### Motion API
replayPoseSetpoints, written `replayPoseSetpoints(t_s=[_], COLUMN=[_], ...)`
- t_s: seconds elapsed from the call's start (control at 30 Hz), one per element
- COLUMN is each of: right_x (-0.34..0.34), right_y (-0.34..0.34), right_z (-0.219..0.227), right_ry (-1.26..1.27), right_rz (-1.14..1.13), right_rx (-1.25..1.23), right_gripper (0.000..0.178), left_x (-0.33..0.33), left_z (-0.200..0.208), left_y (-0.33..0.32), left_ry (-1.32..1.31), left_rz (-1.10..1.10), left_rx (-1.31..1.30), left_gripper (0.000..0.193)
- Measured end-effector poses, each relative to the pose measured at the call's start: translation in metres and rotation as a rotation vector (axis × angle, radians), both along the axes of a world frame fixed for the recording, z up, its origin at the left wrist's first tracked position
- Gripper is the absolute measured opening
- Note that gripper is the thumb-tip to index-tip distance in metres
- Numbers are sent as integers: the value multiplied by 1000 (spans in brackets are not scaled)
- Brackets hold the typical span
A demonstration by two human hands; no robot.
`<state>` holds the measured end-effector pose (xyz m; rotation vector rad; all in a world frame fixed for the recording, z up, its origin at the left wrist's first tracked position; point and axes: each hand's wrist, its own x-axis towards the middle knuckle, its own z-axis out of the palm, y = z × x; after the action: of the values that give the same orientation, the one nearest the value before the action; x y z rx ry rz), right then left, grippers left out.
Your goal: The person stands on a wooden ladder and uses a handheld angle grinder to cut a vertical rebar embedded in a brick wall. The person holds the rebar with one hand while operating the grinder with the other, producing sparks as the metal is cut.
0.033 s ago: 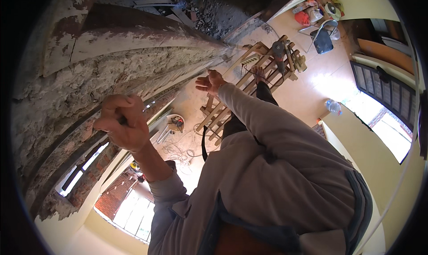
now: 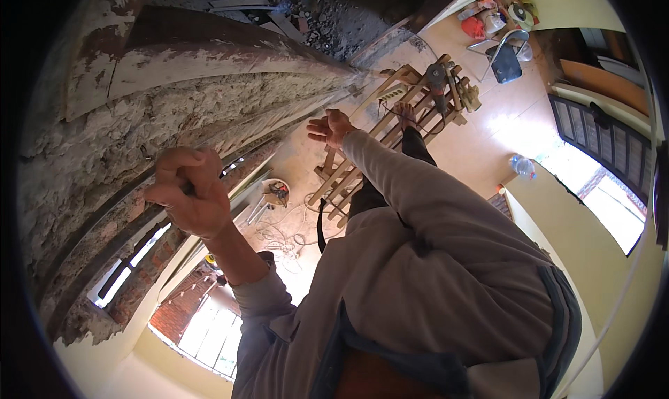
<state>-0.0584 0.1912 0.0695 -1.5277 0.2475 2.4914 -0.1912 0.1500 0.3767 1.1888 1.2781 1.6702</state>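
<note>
My left hand (image 2: 189, 193) is raised in front of a rough, chipped wall (image 2: 111, 134), with fingers and thumb curled together. Whatever they hold, if anything, is hidden by the fingers. Behind this hand a dark curved bar (image 2: 97, 221) runs along the wall; I cannot tell whether they touch. My right hand (image 2: 332, 128) is farther off beside the same wall, palm turned up, fingers apart and slightly bent, with nothing visible in it. Below it stands a slatted wooden trestle (image 2: 339, 183), on which my foot (image 2: 405, 113) rests. A power drill (image 2: 437, 82) lies across its far end.
Loose cables (image 2: 279, 240) and a bucket of tools (image 2: 277, 192) are on the floor below. Rubble (image 2: 317, 29) lies beyond the wall. A folding chair (image 2: 503, 61), a fan (image 2: 517, 13) and a plastic bottle (image 2: 520, 166) are at the right.
</note>
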Motion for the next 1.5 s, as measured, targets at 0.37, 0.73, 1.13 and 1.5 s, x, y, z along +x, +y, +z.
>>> replayPoseSetpoints(t_s=[0.37, 0.73, 1.13, 1.5], right_x=[-7, 17, -25, -43], right_y=[3, 53, 65, 79], right_z=[8, 131, 473, 473], right_ry=[95, 124, 978, 1009], right_rz=[-130, 525, 318, 624], right_rx=[-41, 2067, 1887, 1500], right_gripper=[66, 85, 43, 23], left_x=[20, 2, 22, -25], left_z=[1, -33, -32, 99], left_y=[27, 31, 24, 50], left_ry=[-23, 58, 141, 783], left_rz=[-102, 125, 437, 1405], left_rx=[208, 116, 235, 229], left_gripper=[58, 18, 53, 38])
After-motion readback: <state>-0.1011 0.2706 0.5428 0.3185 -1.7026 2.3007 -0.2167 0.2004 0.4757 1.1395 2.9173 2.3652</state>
